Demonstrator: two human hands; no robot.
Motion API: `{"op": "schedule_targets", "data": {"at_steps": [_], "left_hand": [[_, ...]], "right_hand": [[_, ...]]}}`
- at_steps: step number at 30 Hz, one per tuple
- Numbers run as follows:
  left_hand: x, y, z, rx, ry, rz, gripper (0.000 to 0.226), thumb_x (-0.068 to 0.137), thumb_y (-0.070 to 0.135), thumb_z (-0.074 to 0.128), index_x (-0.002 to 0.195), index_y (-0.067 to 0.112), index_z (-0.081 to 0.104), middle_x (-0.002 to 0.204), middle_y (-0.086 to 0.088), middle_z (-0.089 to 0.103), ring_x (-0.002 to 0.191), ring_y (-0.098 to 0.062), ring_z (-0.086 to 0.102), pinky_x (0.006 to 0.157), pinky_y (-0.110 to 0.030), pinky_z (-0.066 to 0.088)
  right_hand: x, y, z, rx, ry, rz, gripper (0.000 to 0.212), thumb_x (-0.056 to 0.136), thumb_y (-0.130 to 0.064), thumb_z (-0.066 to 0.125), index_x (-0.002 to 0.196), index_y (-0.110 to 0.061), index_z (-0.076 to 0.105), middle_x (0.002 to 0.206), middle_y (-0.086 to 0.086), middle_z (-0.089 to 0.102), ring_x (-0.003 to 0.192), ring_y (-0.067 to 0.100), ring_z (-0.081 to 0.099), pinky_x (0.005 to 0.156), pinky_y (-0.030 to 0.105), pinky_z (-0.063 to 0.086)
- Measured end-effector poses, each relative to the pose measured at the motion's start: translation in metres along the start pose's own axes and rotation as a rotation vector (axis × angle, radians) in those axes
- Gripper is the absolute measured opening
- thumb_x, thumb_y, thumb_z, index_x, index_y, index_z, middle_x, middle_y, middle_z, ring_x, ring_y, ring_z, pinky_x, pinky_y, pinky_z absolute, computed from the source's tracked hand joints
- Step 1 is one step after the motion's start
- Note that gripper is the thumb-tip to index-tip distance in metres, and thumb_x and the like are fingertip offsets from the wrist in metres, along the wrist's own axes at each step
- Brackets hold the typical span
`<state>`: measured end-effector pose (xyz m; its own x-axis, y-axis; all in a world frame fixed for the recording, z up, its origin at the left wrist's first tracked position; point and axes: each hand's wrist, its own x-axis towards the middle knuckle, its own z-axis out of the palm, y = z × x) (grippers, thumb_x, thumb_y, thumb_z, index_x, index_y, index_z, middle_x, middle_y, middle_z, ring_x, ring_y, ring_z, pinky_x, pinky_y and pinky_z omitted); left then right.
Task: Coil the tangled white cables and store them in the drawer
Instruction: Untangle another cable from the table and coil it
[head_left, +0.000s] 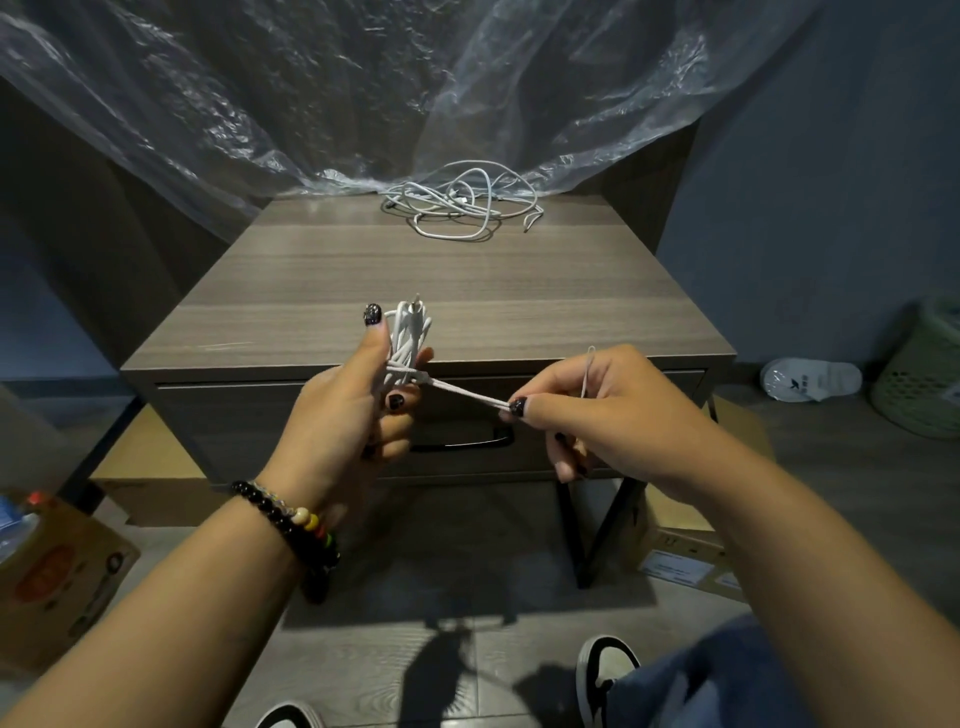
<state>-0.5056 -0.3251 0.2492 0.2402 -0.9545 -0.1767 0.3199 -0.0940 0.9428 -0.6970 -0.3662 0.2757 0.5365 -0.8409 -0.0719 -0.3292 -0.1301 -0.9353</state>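
Above drawer (322, 415): left grip (358, 400) curled round soft coil (408, 338); right grip (587, 410) pinching tail (467, 393). Light, limp, springy; hold at wraps.

Wood-grain nightstand (363, 270): tangled white cables (462, 205) at back edge, touching plastic sheet (332, 179).

Clear plastic sheeting (363, 93) hangs far behind. A cardboard box (57, 577) sits on the floor near left; another box (680, 561) lies right. Far right stand a white slipper (810, 379) and a green basket (924, 374).
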Motion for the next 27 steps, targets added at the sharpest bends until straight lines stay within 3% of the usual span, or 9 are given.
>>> {"op": "schedule_targets", "data": {"at_steps": [4, 7, 9, 11, 13, 15, 17, 21, 27], "left_hand": [[0.009, -0.001, -0.003, 0.366, 0.193, 0.177, 0.053, 0.089, 0.055, 0.049, 0.086, 0.006, 0.068, 0.061, -0.005, 0.046, 0.05, -0.015, 0.035, 0.048, -0.024, 0.026], [0.014, -0.006, -0.005, 0.611, 0.259, 0.31, 0.059, 0.081, 0.069, 0.053, 0.07, 0.012, 0.064, 0.058, -0.004, 0.047, 0.051, -0.014, 0.037, 0.048, -0.028, 0.028], [0.011, -0.005, -0.002, 0.553, 0.187, 0.246, 0.055, 0.087, 0.064, 0.048, 0.071, 0.014, 0.063, 0.069, -0.01, 0.046, 0.055, -0.014, 0.034, 0.049, -0.027, 0.026], [0.005, 0.0, 0.003, 0.314, 0.046, 0.076, 0.052, 0.095, 0.05, 0.038, 0.074, 0.017, 0.072, 0.083, -0.011, 0.048, 0.055, -0.013, 0.032, 0.048, -0.024, 0.024], [-0.003, 0.006, 0.006, 0.037, -0.094, -0.093, 0.053, 0.095, 0.036, 0.034, 0.072, 0.013, 0.076, 0.082, -0.011, 0.048, 0.054, -0.012, 0.034, 0.051, -0.023, 0.028], [-0.009, 0.008, 0.007, -0.074, -0.145, -0.149, 0.043, 0.09, 0.028, 0.041, 0.075, 0.011, 0.077, 0.079, -0.006, 0.049, 0.056, -0.013, 0.046, 0.057, -0.025, 0.039], [-0.011, 0.007, 0.006, -0.108, -0.164, -0.141, 0.03, 0.083, 0.025, 0.049, 0.095, 0.009, 0.071, 0.079, -0.005, 0.052, 0.057, -0.012, 0.056, 0.055, -0.023, 0.048], [-0.005, 0.001, 0.004, -0.03, -0.15, -0.086, 0.012, 0.093, 0.014, 0.046, 0.093, 0.008, 0.057, 0.072, -0.004, 0.051, 0.055, -0.009, 0.058, 0.047, -0.017, 0.048], [0.002, -0.007, 0.003, 0.361, -0.103, 0.039, 0.011, 0.094, 0.005, 0.05, 0.104, 0.003, 0.056, 0.079, -0.008, 0.054, 0.053, -0.009, 0.061, 0.049, -0.018, 0.051]], "right_hand": [[-0.007, -0.005, -0.001, -0.01, -0.066, -0.035, 0.017, 0.09, -0.008, 0.057, 0.087, -0.001, 0.072, 0.045, 0.01, 0.055, 0.038, 0.01, 0.045, 0.042, 0.016, 0.032], [-0.011, -0.005, 0.001, -0.021, -0.119, -0.066, 0.016, 0.09, -0.008, 0.058, 0.083, -0.003, 0.072, 0.044, 0.008, 0.054, 0.041, 0.013, 0.047, 0.046, 0.02, 0.033], [-0.011, -0.005, -0.002, 0.019, -0.108, -0.065, 0.017, 0.09, -0.007, 0.057, 0.083, -0.003, 0.071, 0.044, 0.005, 0.054, 0.041, 0.012, 0.049, 0.05, 0.022, 0.034], [-0.01, -0.003, -0.007, 0.059, -0.065, -0.077, 0.017, 0.091, -0.007, 0.056, 0.084, -0.004, 0.071, 0.045, 0.003, 0.054, 0.042, 0.011, 0.049, 0.056, 0.026, 0.037], [-0.009, -0.001, -0.011, 0.047, -0.007, -0.093, 0.017, 0.092, -0.01, 0.057, 0.083, -0.008, 0.071, 0.048, 0.004, 0.055, 0.045, 0.012, 0.05, 0.061, 0.028, 0.04], [-0.008, 0.003, -0.014, -0.012, 0.061, -0.119, 0.015, 0.093, -0.014, 0.059, 0.086, -0.009, 0.071, 0.05, 0.001, 0.057, 0.046, 0.008, 0.052, 0.055, 0.018, 0.041], [-0.006, 0.007, -0.014, -0.116, 0.136, -0.163, 0.014, 0.092, -0.016, 0.06, 0.087, -0.011, 0.071, 0.051, -0.006, 0.058, 0.046, 0.003, 0.053, 0.049, 0.012, 0.04], [-0.006, 0.009, -0.013, -0.212, 0.154, -0.209, 0.013, 0.092, -0.016, 0.06, 0.084, -0.016, 0.071, 0.053, -0.016, 0.058, 0.048, -0.002, 0.054, 0.05, 0.009, 0.04], [-0.009, 0.006, -0.005, -0.156, 0.013, -0.225, 0.013, 0.091, -0.011, 0.06, 0.084, -0.009, 0.07, 0.052, -0.012, 0.055, 0.049, 0.0, 0.052, 0.051, 0.013, 0.04]]}}
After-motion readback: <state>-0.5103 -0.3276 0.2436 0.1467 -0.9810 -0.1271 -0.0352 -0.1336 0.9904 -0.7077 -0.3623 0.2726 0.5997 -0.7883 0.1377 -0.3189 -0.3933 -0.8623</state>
